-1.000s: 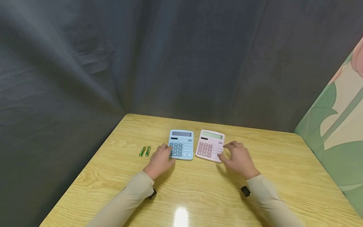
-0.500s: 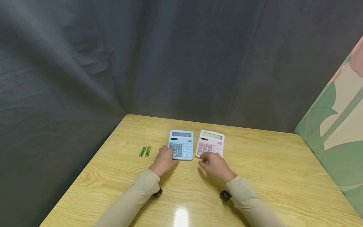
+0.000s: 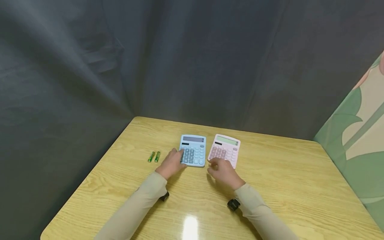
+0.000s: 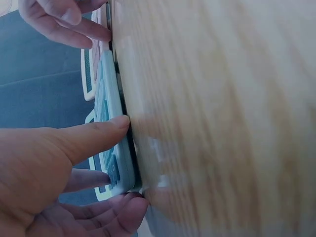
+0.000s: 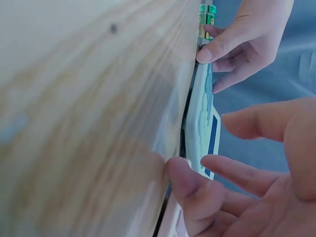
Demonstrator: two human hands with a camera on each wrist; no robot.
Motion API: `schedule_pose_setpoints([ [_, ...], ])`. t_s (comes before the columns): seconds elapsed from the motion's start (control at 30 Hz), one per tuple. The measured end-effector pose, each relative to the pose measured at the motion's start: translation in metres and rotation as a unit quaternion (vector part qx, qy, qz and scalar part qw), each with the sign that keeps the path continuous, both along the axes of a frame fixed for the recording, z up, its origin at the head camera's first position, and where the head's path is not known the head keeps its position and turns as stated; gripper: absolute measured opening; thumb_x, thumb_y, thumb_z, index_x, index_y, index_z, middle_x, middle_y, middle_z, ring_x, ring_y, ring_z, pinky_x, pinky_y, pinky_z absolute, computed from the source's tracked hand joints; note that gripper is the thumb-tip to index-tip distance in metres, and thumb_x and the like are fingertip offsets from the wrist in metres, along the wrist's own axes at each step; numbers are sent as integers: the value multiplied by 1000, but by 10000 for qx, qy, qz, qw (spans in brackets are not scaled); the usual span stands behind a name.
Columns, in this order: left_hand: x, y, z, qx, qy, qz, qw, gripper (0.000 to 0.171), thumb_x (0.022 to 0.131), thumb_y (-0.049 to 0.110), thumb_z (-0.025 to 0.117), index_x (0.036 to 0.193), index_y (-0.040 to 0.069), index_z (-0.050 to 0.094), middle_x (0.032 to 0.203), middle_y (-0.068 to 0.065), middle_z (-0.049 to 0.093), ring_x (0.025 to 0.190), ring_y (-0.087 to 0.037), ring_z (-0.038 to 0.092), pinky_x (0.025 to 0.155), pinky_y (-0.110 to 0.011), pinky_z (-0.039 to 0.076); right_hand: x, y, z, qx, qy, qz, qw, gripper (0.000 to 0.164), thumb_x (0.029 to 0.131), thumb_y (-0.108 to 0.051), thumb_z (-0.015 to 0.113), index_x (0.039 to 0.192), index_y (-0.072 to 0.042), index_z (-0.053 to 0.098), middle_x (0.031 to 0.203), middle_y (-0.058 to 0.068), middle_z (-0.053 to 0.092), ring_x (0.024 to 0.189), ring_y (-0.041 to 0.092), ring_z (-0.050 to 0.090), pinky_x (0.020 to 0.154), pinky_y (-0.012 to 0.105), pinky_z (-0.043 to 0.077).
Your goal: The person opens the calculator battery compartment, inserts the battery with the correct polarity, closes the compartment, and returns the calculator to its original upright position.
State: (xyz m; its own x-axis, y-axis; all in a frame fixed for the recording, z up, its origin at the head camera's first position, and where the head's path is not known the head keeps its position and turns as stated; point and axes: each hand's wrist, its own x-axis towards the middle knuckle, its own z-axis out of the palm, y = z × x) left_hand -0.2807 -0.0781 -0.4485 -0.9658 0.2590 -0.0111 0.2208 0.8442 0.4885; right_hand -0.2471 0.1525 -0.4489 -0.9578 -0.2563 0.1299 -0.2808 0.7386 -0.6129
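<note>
A blue calculator (image 3: 196, 152) lies on the wooden table, its display reading 0. My left hand (image 3: 171, 162) grips its near left corner; in the left wrist view the thumb (image 4: 106, 136) lies against the front edge and the other fingers are at the left side. To its right sits a pink calculator (image 3: 231, 150), slightly turned, also showing 0. My right hand (image 3: 224, 172) is at the pink one's near edge, covering its lower keys. In the right wrist view its thumb (image 5: 252, 122) and forefinger are apart, with nothing between them.
Two green batteries (image 3: 154, 156) lie side by side left of the blue calculator. Behind the wooden table (image 3: 285, 166) hangs a dark curtain (image 3: 198, 66). A floral panel (image 3: 357, 133) stands at the right.
My right hand has moved left from the pink calculator's right side to its near edge. The left hand stays at the blue calculator. The head view has shifted slightly.
</note>
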Motion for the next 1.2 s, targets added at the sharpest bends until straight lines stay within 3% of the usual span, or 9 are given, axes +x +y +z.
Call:
schedule_pose_setpoints([
  [0.17, 4, -2, 1, -32, -43, -36, 10000, 76, 83, 17, 83, 145, -6, 46, 109, -16, 56, 88, -19, 52, 88, -38, 53, 1, -2, -2, -240, -265, 4, 9994, 35, 87, -11, 73, 119, 3, 67, 112, 18, 71, 101, 32, 69, 90, 46, 55],
  [0.37, 9, 1, -1, -96, -58, -106, 9999, 72, 84, 17, 82, 142, -8, 48, 113, -19, 58, 92, -21, 55, 91, -39, 53, 3, -6, -2, -1019, -911, 73, 9906, 38, 89, -12, 72, 124, 1, 64, 111, 19, 70, 77, 19, 69, 65, 33, 57],
  [0.5, 12, 3, 1, -32, -90, -86, 9999, 68, 83, 13, 82, 138, -11, 51, 115, -21, 59, 97, -24, 57, 93, -40, 53, 4, -8, -1, -1243, -1122, -177, 9857, 42, 89, -13, 71, 128, 1, 62, 104, 14, 71, 74, 16, 66, 62, 29, 53],
  [0.73, 25, 1, 8, 287, -432, 70, 9986, 55, 84, 24, 81, 124, -8, 60, 105, -15, 60, 94, -25, 55, 89, -44, 52, 7, -14, 7, -2274, -1981, -437, 9524, 52, 91, -15, 66, 135, 9, 54, 85, 12, 69, 53, 13, 46, 51, 27, 40],
  [0.87, 33, 0, 12, 750, -659, -134, 9949, 56, 91, 34, 73, 130, -4, 59, 113, -14, 65, 95, -21, 58, 89, -43, 52, 10, -16, 10, -2588, -2059, -420, 9428, 44, 91, -15, 65, 126, 11, 59, 83, 12, 68, 55, 13, 45, 51, 26, 39],
  [1.03, 41, 3, 15, 1346, -1022, -490, 9844, 70, 97, 48, 60, 141, -5, 50, 125, -17, 59, 98, -20, 57, 87, -41, 50, 15, -17, 15, -2795, -1937, -516, 9390, 33, 94, -14, 63, 119, 7, 58, 77, 11, 64, 56, 14, 46, 50, 27, 39],
  [1.1, 44, 4, 16, 1741, -1300, -562, 9745, 71, 99, 52, 55, 142, -4, 49, 127, -17, 58, 96, -21, 55, 82, -41, 48, 17, -17, 17, -2812, -1797, -583, 9409, 32, 94, -13, 62, 119, 7, 57, 75, 12, 64, 54, 14, 46, 48, 27, 39],
  [1.2, 48, 3, 19, 2317, -1837, -418, 9544, 74, 99, 59, 49, 149, 4, 43, 124, -15, 58, 87, -22, 53, 75, -40, 47, 23, -19, 22, -2619, -1535, -706, 9502, 31, 91, -12, 62, 117, 6, 58, 73, 14, 67, 50, 15, 50, 43, 29, 43],
])
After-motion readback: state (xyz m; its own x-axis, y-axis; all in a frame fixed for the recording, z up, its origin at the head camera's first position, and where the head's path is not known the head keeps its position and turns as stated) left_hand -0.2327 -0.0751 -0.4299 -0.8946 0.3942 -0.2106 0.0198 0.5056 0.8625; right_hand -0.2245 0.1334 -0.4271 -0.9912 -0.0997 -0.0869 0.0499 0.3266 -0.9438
